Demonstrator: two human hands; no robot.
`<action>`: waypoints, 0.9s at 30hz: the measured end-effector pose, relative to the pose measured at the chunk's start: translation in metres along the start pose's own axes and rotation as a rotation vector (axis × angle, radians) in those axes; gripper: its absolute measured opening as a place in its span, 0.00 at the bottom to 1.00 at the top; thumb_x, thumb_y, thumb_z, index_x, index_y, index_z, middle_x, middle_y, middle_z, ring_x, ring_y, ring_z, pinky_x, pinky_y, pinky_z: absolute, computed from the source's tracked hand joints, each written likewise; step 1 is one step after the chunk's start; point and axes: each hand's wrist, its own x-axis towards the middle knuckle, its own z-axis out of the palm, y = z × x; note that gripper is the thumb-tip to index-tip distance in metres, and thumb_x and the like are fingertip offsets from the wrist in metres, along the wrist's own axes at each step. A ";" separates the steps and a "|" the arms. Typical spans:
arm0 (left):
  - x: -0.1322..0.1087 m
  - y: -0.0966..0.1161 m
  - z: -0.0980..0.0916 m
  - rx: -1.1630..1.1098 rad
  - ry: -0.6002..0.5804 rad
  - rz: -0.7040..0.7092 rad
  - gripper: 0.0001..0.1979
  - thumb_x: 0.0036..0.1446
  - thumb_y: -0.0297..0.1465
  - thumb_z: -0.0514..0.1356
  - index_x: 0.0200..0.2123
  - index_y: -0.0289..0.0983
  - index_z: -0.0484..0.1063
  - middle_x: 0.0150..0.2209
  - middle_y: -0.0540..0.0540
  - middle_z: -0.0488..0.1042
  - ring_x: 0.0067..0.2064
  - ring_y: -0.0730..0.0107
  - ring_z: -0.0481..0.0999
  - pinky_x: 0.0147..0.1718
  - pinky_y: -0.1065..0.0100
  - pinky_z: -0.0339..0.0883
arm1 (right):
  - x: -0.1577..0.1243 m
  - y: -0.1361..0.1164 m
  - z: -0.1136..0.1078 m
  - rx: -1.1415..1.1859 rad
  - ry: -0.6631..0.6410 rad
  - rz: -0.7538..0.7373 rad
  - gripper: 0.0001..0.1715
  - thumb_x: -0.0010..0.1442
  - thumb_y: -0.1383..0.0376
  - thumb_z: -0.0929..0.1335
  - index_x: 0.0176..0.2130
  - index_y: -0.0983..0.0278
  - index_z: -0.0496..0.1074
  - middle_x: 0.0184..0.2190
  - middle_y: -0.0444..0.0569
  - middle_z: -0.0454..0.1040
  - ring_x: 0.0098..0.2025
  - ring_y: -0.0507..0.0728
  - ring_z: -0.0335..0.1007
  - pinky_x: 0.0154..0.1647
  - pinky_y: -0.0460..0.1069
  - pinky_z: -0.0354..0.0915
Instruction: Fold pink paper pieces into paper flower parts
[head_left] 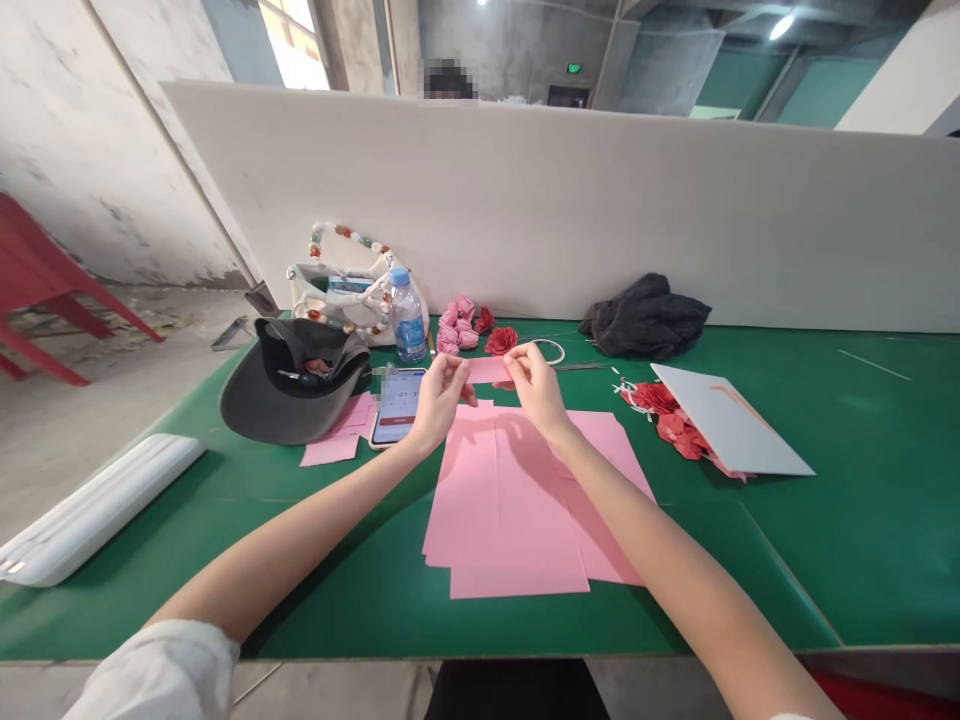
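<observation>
Left hand point(441, 398) and right hand point(535, 388) closed, pinching both ends of narrow pink paper strip point(487, 370), thin and matte, held just above overlapping flat pink sheets point(510, 500) on green bench point(825, 570). Phone point(397, 405) near left hand, beside small pink slips point(334, 440). Far side: crumpled pink paper roses point(456, 325), red paper rose point(500, 340), clear plastic bottle point(409, 318). Right: stiff white card point(727, 420) over cut red paper point(675, 425).

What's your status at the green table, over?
Left hand and right hand pinching pink paper strip. Pink paper sheets spread below. Phone beside left hand.
</observation>
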 end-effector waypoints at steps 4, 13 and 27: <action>-0.001 0.001 0.001 -0.054 -0.010 -0.036 0.17 0.57 0.45 0.60 0.33 0.38 0.60 0.20 0.55 0.69 0.19 0.72 0.74 0.22 0.70 0.70 | 0.009 0.003 -0.007 0.104 0.020 0.103 0.18 0.53 0.52 0.70 0.36 0.61 0.65 0.30 0.44 0.71 0.28 0.52 0.71 0.29 0.48 0.72; 0.003 0.001 -0.003 -0.038 -0.137 -0.183 0.21 0.56 0.50 0.58 0.30 0.37 0.63 0.25 0.48 0.76 0.31 0.64 0.80 0.37 0.64 0.72 | 0.017 -0.006 -0.028 0.033 -0.028 0.043 0.07 0.51 0.64 0.70 0.31 0.65 0.70 0.27 0.46 0.74 0.28 0.52 0.72 0.32 0.48 0.70; 0.008 -0.005 -0.011 -0.237 -0.553 -0.663 0.18 0.50 0.38 0.69 0.41 0.35 0.74 0.41 0.43 0.77 0.41 0.68 0.78 0.47 0.63 0.68 | 0.010 -0.022 -0.037 -0.443 -0.558 0.050 0.08 0.55 0.71 0.64 0.31 0.64 0.74 0.28 0.45 0.75 0.28 0.50 0.66 0.30 0.46 0.60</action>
